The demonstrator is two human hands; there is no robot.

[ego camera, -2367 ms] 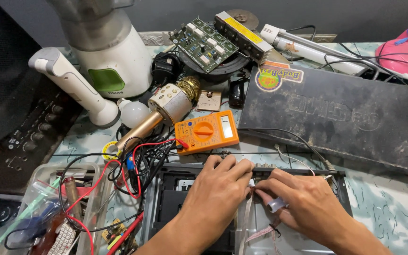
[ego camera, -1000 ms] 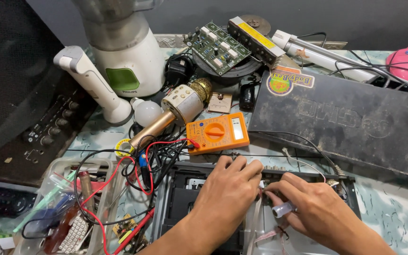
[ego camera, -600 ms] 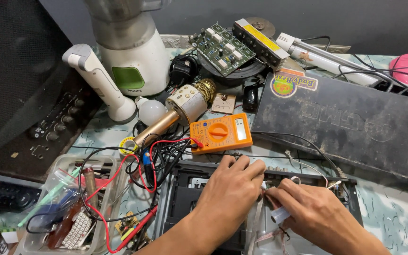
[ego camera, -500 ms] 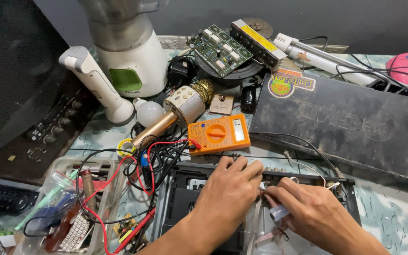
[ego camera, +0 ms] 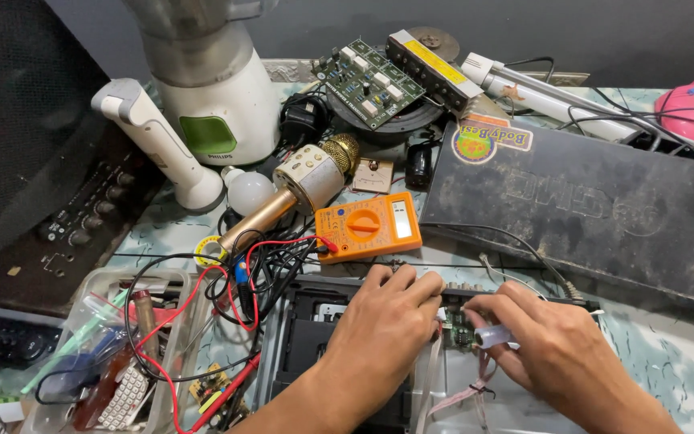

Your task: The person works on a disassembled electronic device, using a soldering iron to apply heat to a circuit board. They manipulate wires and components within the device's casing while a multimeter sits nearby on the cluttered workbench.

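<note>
My left hand (ego camera: 383,329) lies palm down on an opened black device chassis (ego camera: 299,354), its fingertips pressing at the rear edge near a small green circuit board (ego camera: 461,331). My right hand (ego camera: 552,350) is closed around a small pale cylindrical tool handle (ego camera: 493,335), its tip pointed at that circuit board. Thin flat ribbon cables (ego camera: 475,390) run out below the two hands. An orange multimeter (ego camera: 368,227) sits just beyond my left hand, with red and black test leads (ego camera: 259,265) tangled to its left.
A dusty black metal cover (ego camera: 596,209) lies at the right. At the back stand a white blender base (ego camera: 214,112), a white hand-held appliance (ego camera: 158,145), a gold microphone (ego camera: 299,193), a bulb (ego camera: 249,191) and a green circuit board (ego camera: 367,80). A clear tray (ego camera: 114,345) of parts sits front left.
Both hands stay on the chassis. My right hand has shifted slightly with the pale tool against the small board; the view has drifted a little.
</note>
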